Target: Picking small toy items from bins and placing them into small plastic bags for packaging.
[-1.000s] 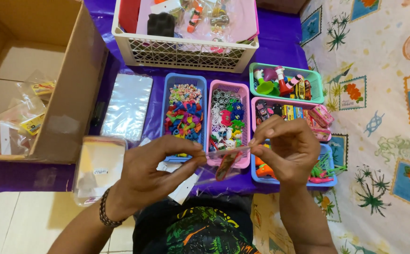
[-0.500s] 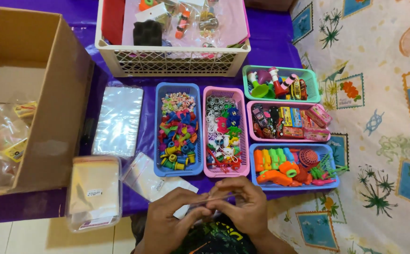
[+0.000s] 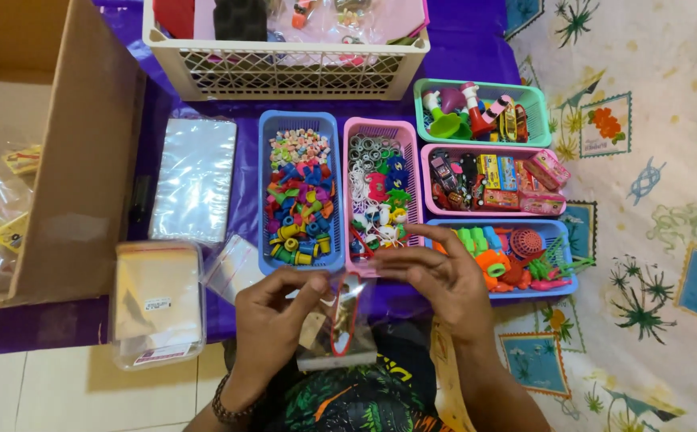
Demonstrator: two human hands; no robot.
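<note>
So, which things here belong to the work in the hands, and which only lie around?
In hand:
- left hand
- right hand
- small clear bag, held between both

Lying about:
- cardboard box
- white basket
- stack of clear sheets
- blue tray of small toys

Single view only: head-worn camera, looking steeply down, near top-down, over person's own lap. Faces forward, away from body; body edge at frame bottom, white lattice basket (image 3: 284,68) at far top edge, cut off. Close range: left hand (image 3: 272,316) and right hand (image 3: 444,280) fill lower centre. Purple-covered table (image 3: 240,216) spans middle. Cardboard box (image 3: 84,160) cropped at left edge, patterned cloth (image 3: 652,240) runs off right edge. No second view, so no shared part.
</note>
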